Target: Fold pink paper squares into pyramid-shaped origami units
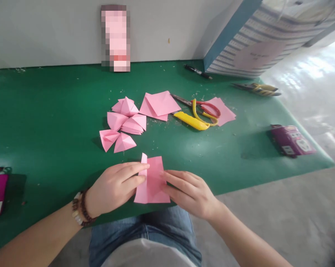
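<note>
A pink paper sheet [155,185] lies near the front edge of the green table [59,111], with its left side folded over in a narrow strip. My left hand [119,185] presses its fingertips on that folded strip. On the sheet's right edge rest the fingers of my right hand [188,189], its thumb hidden. Several folded pink paper pieces [124,144] are grouped just beyond my left hand. Flat pink sheets [163,104] lie to the right of that group.
Red-handled scissors [209,108] and a yellow cutter [191,121] lie by more pink paper [224,111]. Behind are a pen [198,71], pliers [259,89], a striped bag [239,48] and a blurred-out phone-shaped item [116,37]. Purple boxes [292,140] sit at both sides.
</note>
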Available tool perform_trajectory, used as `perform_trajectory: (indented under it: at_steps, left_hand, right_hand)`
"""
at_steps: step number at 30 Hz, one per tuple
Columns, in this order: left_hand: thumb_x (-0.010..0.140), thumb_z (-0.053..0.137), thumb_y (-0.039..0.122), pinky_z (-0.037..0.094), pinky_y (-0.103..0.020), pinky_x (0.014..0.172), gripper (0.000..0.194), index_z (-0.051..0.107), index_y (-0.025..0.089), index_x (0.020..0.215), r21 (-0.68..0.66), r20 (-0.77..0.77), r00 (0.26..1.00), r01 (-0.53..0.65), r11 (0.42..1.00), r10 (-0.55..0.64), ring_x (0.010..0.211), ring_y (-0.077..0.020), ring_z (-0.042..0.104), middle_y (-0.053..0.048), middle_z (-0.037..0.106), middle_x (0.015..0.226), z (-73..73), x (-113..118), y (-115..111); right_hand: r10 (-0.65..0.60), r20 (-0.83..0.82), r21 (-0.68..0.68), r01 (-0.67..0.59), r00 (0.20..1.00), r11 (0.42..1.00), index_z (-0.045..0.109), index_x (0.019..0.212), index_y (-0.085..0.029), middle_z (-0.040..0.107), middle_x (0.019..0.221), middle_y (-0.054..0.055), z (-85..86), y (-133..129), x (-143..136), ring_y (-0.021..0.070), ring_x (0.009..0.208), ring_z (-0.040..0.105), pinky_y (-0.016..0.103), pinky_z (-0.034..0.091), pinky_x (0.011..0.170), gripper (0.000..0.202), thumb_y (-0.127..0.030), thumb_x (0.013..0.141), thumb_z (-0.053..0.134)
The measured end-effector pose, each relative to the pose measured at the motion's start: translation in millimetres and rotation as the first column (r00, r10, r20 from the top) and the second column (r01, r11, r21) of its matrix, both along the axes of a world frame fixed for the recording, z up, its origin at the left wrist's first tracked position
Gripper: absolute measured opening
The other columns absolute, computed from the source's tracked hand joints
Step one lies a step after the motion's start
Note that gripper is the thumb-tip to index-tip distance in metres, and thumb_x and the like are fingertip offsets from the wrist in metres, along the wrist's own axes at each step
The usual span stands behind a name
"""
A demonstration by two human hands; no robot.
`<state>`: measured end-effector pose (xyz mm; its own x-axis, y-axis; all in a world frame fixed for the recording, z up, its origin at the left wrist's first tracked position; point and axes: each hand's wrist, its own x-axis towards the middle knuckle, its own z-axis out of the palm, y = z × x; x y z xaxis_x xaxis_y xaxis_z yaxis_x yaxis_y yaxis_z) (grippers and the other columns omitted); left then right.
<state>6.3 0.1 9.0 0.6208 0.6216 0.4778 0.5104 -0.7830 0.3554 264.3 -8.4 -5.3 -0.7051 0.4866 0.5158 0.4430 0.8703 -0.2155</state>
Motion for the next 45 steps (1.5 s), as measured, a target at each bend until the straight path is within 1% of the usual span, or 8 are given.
perform_trajectory:
  at_steps: [4, 8, 13, 17, 19, 23, 32, 45]
  left_hand:
    - [0.09, 0.045, 0.001, 0.057, -0.032, 0.082, 0.026, 0.069, 0.012, 0.09, 0.109, -0.116, 0.993, 0.034, 0.993, -0.022, 0.097, -0.0193, 0.065, -0.007, 0.074, 0.101, 1.3, -1.3, 2.5]
    - [0.088, 0.045, 0.0, 0.051, -0.031, 0.06, 0.028, 0.068, 0.013, 0.08, 0.052, -0.254, 0.966, 0.065, 0.997, -0.049, 0.071, -0.0175, 0.057, -0.006, 0.071, 0.086, 0.8, -4.2, 3.6]
    - [0.09, 0.054, 0.021, 0.052, -0.036, 0.069, 0.019, 0.065, 0.014, 0.075, -0.162, -0.234, 0.967, 0.063, 0.985, -0.101, 0.082, -0.0222, 0.058, -0.008, 0.067, 0.087, -4.2, -0.6, 1.7]
    - [0.095, 0.053, 0.026, 0.051, -0.035, 0.07, 0.024, 0.063, 0.016, 0.076, -0.241, -0.119, 0.993, -0.03, 0.97, 0.001, 0.076, -0.0194, 0.059, -0.004, 0.066, 0.078, -7.3, 4.4, 1.1]
    - [0.096, 0.051, 0.021, 0.052, -0.033, 0.071, 0.015, 0.065, 0.015, 0.092, -0.263, -0.086, 0.993, -0.106, 0.959, 0.086, 0.076, -0.0181, 0.06, -0.004, 0.068, 0.082, -9.0, 6.1, 1.9]
    - [0.096, 0.051, 0.018, 0.054, -0.031, 0.078, 0.03, 0.056, 0.014, 0.126, -0.202, -0.086, 0.984, -0.168, 0.965, 0.154, 0.091, -0.018, 0.064, -0.007, 0.069, 0.105, -12.4, 7.8, 3.7]
    - [0.092, 0.052, 0.008, 0.053, -0.04, 0.084, 0.024, 0.068, 0.01, 0.11, 0.052, -0.203, 0.975, -0.085, 0.995, 0.094, 0.101, -0.0258, 0.06, -0.01, 0.069, 0.113, -8.0, 9.4, 0.1]
    - [0.098, 0.034, 0.009, 0.057, -0.035, 0.086, 0.038, 0.068, 0.008, 0.114, -0.019, -0.228, 0.974, -0.011, 1.0, 0.007, 0.103, -0.0224, 0.065, -0.01, 0.072, 0.113, -11.4, 16.7, -4.2]
  right_hand:
    - [-0.051, 0.04, 0.068, 0.049, 0.998, 0.997, 0.067, 0.094, -0.017, 0.076, 0.097, 0.006, -2.0, 3.6, 8.3, 0.0208, 0.101, 0.067, 0.031, 0.055, 0.073, 0.02, -0.01, 0.096, 0.048]
    - [-0.045, 0.087, -0.047, 0.049, 0.995, 0.998, 0.067, 0.096, -0.018, 0.076, 0.1, 0.005, -4.2, 9.0, 15.7, 0.0212, 0.103, 0.066, 0.033, 0.055, 0.076, 0.021, -0.011, 0.096, 0.047]
    - [-0.029, 0.013, -0.269, 0.031, 0.999, 0.963, 0.067, 0.101, -0.018, 0.075, 0.099, 0.006, -2.2, 16.0, 11.5, 0.0218, 0.098, 0.066, 0.035, 0.056, 0.08, 0.013, -0.021, 0.094, 0.057]
    - [-0.196, -0.041, -0.399, 0.164, 0.98, 0.902, 0.064, 0.09, -0.019, 0.072, 0.081, 0.005, -0.6, 20.9, -3.8, 0.0183, 0.081, 0.066, 0.031, 0.056, 0.073, 0.008, -0.023, 0.094, 0.058]
    - [-0.309, -0.024, -0.423, 0.27, 0.951, 0.865, 0.062, 0.09, -0.019, 0.069, 0.076, 0.003, -1.9, 22.9, -12.0, 0.0168, 0.073, 0.065, 0.029, 0.055, 0.067, 0.008, -0.023, 0.094, 0.056]
    - [-0.399, 0.017, -0.355, 0.378, 0.917, 0.855, 0.061, 0.098, -0.019, 0.069, 0.076, 0.003, -6.7, 25.6, -22.4, 0.0158, 0.067, 0.064, 0.028, 0.053, 0.063, 0.01, -0.017, 0.092, 0.052]
    - [-0.35, 0.056, -0.301, 0.35, 0.935, 0.887, 0.069, 0.093, -0.018, 0.071, 0.086, 0.005, -9.3, 27.5, -21.7, 0.016, 0.073, 0.064, 0.029, 0.054, 0.068, 0.018, -0.013, 0.092, 0.052]
    - [-0.343, 0.045, -0.318, 0.339, 0.938, 0.885, 0.072, 0.094, -0.017, 0.069, 0.085, 0.006, -11.8, 30.3, -22.4, 0.0157, 0.073, 0.064, 0.029, 0.056, 0.069, 0.018, -0.014, 0.092, 0.055]
